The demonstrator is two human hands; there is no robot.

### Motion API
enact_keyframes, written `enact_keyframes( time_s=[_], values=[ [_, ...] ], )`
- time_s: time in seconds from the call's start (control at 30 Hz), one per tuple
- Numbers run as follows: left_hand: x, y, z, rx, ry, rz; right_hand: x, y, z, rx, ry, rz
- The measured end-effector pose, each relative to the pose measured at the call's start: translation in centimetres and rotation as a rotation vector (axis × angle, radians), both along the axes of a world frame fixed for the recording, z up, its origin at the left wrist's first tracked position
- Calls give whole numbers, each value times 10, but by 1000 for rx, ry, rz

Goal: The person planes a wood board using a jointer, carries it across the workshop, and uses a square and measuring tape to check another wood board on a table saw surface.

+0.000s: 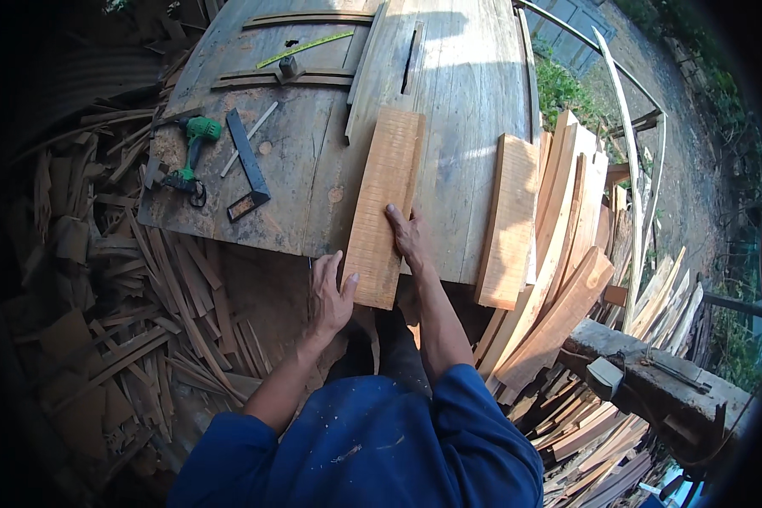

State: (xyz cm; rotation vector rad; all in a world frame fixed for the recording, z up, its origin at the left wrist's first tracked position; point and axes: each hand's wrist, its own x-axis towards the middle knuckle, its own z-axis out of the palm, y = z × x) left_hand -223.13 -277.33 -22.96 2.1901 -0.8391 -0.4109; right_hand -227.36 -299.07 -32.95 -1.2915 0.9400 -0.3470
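A thick, rough-sawn wooden plank (383,182) lies lengthwise on the workbench, its near end jutting past the front edge. My right hand (411,240) grips its right side, thumb on the top face and the other fingers partly hidden along the edge. Beside the plank's near left edge is my left hand (332,292), fingers apart and thumb at or close to the wood; whether it touches I cannot tell. A second, shorter plank (509,220) rests at the bench's right side.
The wooden workbench (296,186) bears a green cordless drill (196,152), a try square (247,161), a thin white stick (250,138), a yellow tape rule (305,49) and wooden strips (284,80). Boards (567,203) lean at the right. Scrap wood (118,364) heaps at the left.
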Motion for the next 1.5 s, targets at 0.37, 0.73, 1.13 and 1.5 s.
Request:
enact_keyframes(
  time_s=[0.37,0.73,1.13,1.5],
  values=[
    [43,-30,-6,471,-306,-659,50,18,4,-809,538,125],
    [83,-62,-37,628,-389,-727,86,-13,-25,-901,484,147],
    [106,-89,-53,518,-378,-707,107,-46,-29,-883,472,127],
    [124,-98,-74,557,-540,-742,121,-63,-27,-831,471,141]
  ],
)
